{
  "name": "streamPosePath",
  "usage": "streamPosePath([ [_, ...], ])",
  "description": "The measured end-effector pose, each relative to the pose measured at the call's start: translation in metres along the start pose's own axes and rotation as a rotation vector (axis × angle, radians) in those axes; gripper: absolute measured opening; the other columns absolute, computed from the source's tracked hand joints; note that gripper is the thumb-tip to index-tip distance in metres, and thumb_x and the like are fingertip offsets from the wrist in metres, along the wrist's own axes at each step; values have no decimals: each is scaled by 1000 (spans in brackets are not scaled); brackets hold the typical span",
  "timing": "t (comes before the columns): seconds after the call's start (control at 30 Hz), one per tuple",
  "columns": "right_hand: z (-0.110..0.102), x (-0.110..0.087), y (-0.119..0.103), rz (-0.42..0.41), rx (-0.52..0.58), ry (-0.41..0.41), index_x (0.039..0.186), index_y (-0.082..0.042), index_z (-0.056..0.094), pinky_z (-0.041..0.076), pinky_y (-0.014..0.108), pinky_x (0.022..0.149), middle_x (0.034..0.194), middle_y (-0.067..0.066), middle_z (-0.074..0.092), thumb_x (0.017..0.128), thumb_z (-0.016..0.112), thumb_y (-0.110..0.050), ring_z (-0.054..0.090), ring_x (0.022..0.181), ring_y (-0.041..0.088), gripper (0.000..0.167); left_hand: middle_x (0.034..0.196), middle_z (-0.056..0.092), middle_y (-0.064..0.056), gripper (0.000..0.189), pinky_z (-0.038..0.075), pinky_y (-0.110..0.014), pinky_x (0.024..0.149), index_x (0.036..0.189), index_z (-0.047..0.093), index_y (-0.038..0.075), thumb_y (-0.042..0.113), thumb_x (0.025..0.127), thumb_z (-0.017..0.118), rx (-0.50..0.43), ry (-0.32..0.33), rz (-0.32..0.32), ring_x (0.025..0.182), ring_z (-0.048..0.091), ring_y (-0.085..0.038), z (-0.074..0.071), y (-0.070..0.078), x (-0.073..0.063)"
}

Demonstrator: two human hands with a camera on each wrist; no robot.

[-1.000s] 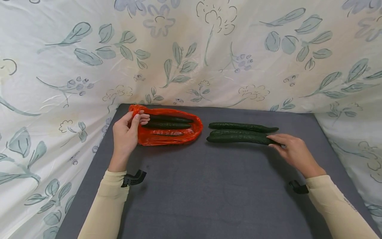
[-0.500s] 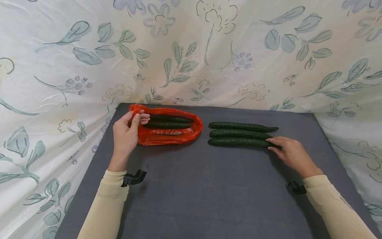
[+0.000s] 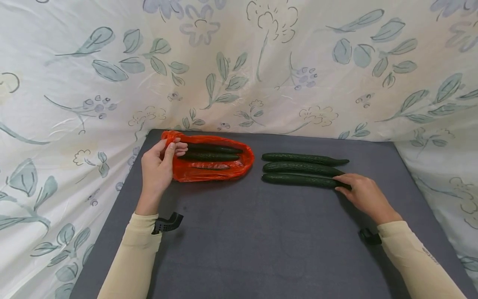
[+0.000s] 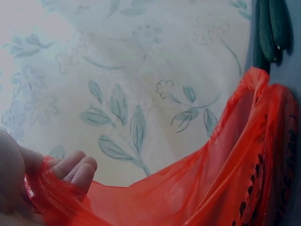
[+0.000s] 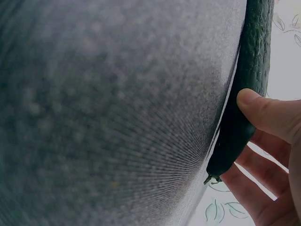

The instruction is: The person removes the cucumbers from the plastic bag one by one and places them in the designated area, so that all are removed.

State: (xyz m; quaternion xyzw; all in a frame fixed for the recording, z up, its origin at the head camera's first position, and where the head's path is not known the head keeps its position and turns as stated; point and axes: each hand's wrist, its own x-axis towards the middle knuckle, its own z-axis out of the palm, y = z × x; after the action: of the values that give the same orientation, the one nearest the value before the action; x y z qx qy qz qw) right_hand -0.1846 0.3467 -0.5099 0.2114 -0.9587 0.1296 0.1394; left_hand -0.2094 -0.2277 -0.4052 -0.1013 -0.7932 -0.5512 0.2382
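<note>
My left hand (image 3: 158,164) pinches the gathered edge of a red plastic bag (image 3: 209,175) at its left end; in the left wrist view the thin film runs between thumb and fingers. Two dark green cucumbers (image 3: 213,157) lie in the bag's opening, and part of another shows below them through the film. To the right, three long cucumbers lie side by side. My right hand (image 3: 364,195) grips the stem end of the nearest cucumber (image 3: 298,179). In the right wrist view, the thumb presses this cucumber (image 5: 256,56) near its stem, with fingers behind.
Beyond the held cucumber lie a middle cucumber (image 3: 298,167) and a far cucumber (image 3: 298,157), roughly parallel. A dark grey cloth (image 3: 261,236) covers the table. Floral white sheeting (image 3: 239,95) hangs close behind the table and along both sides.
My right hand has drawn the nearest cucumber slightly toward me, opening a small gap from the middle one. The left hand and the bag stay put.
</note>
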Motion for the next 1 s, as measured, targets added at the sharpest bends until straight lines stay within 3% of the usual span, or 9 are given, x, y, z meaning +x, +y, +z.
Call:
streamPosePath([
  [0.63, -1, -1, -1, 10, -31, -4, 123, 1, 78, 59, 66, 80, 117, 26, 75, 84, 92, -4, 73, 99, 46, 42, 112, 80, -11, 26, 60, -25, 97, 124, 75, -5, 12, 114, 58, -16, 4, 14, 96, 77, -19, -2, -2, 1],
  [1.0, -15, 9, -13, 30, -13, 27, 129, 2, 75, 57, 70, 83, 121, 28, 73, 87, 91, -10, 71, 106, 49, 46, 113, 79, -12, 26, 60, -25, 96, 125, 74, -5, 12, 113, 59, -26, 5, 10, 97, 77, -26, -2, -3, 1],
])
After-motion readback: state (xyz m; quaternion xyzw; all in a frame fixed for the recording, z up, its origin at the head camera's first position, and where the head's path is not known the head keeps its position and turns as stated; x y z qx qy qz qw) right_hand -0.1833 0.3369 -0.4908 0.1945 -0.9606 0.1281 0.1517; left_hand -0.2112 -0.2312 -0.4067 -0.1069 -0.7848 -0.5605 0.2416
